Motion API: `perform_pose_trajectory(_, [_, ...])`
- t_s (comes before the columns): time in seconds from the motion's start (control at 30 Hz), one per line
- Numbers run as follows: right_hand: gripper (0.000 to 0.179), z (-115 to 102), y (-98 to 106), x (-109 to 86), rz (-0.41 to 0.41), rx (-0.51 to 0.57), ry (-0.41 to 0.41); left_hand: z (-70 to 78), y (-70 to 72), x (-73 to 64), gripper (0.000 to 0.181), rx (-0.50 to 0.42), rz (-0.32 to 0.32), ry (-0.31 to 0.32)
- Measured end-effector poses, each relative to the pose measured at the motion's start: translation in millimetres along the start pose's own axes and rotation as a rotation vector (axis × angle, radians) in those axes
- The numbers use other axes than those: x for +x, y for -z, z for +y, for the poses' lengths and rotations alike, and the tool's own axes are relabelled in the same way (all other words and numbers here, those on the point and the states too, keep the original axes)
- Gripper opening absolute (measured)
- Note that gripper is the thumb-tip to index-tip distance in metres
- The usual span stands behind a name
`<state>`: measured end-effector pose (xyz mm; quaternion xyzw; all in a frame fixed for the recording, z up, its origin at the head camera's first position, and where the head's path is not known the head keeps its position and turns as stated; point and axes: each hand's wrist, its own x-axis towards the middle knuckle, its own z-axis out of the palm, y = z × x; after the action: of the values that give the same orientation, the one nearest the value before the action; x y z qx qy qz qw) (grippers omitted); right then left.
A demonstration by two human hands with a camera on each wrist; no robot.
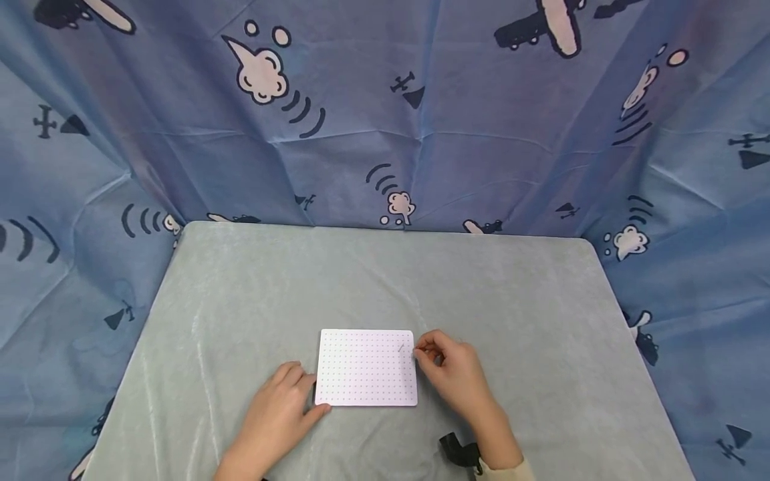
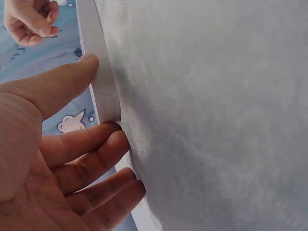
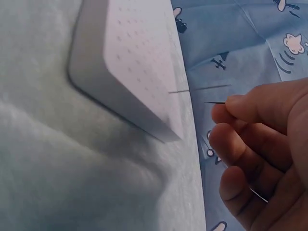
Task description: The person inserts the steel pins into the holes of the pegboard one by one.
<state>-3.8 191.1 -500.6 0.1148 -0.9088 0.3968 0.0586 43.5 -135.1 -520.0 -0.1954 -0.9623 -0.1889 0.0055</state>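
A white block (image 1: pixel 365 374) with rows of small holes lies on the table. My left hand (image 1: pixel 278 409) is at its near left corner, thumb touching the near edge and loosely bent fingers by the left side. In the left wrist view, the thumb (image 2: pixel 72 79) rests against the block's side (image 2: pixel 105 91). My right hand (image 1: pixel 454 371), just off the block's right edge, pinches a thin needle (image 3: pixel 215 102) between thumb and forefinger; most of it is hidden in the grip. Another needle (image 3: pixel 202 88) stands in a hole near the block's far right corner.
A grey-green cloth (image 1: pixel 265 280) with creases covers the table. Behind and beside it hangs a blue printed curtain (image 1: pixel 349 153). A black strap or band piece (image 1: pixel 458 451) is at the right wrist, beside a pale sleeve (image 1: pixel 508 471).
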Motion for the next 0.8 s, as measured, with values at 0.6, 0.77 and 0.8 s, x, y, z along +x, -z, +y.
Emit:
perform_pose_trajectory(0.6, [0.029,5.1,-18.2,-2.0,-0.008,-0.078,0.042,-1.5,-1.3,3.9,0.054,0.008,0.005,-0.018])
perform_pose_trajectory(0.77, [0.027,6.5,-21.3,-1.3,0.004,-0.096,0.050,-2.9,-1.3,2.2,0.054,0.004,0.016,-0.020])
perform_pose_trajectory(0.8, [0.027,6.7,-21.7,-1.2,0.005,-0.097,0.049,-3.2,-1.4,1.9,0.054,0.003,0.017,-0.020])
